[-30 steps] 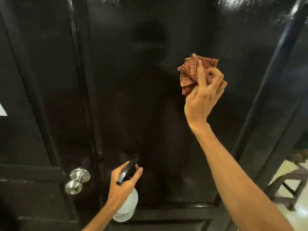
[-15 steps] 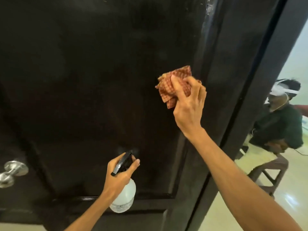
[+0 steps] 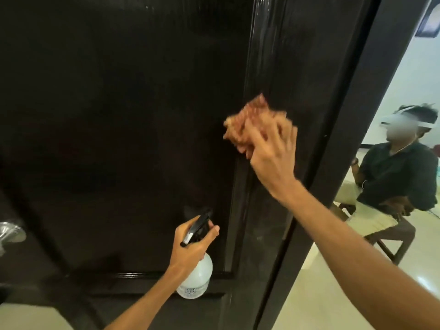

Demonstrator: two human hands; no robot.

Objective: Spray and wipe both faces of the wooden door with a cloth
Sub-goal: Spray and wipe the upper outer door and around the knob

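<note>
Right hand [image 3: 271, 160], fingers clenched round the bunched red-checked cloth [image 3: 250, 122], presses it flat to the dark wooden door [image 3: 119, 115] at the panel's right moulding; blurred, so judged mid-stroke. Left hand [image 3: 192, 246] grips the spray bottle [image 3: 196, 277] by its neck, low and near the door, nozzle toward the panel, probably kept ready for respraying. Silver knob [image 3: 10, 231] at far left.

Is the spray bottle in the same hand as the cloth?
No, the left hand holds the spray bottle low down, while the right hand presses the cloth to the door.
</note>
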